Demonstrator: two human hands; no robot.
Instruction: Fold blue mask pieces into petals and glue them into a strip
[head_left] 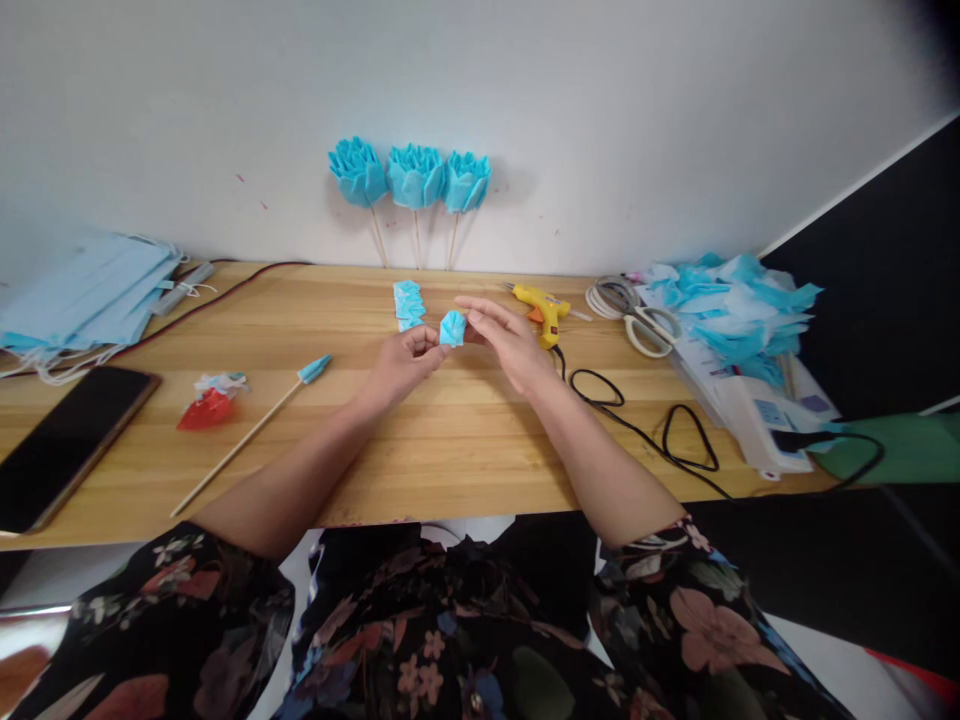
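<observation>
A small folded blue petal piece (452,328) is held above the wooden table (450,450) between both hands. My left hand (405,360) pinches its left edge with thumb and fingertips. My right hand (504,340) closes its thumb and fingers on the right side. Just behind lies a short stack of blue cut pieces (409,304). A wooden skewer with a blue tip (255,428) lies to the left.
Three blue paper flowers (411,178) lean on the wall. A yellow glue gun (543,312) with a black cord, scissors (646,325), blue scraps (739,310), face masks (82,295), a phone (64,440) and a red wrapper (208,408) lie around.
</observation>
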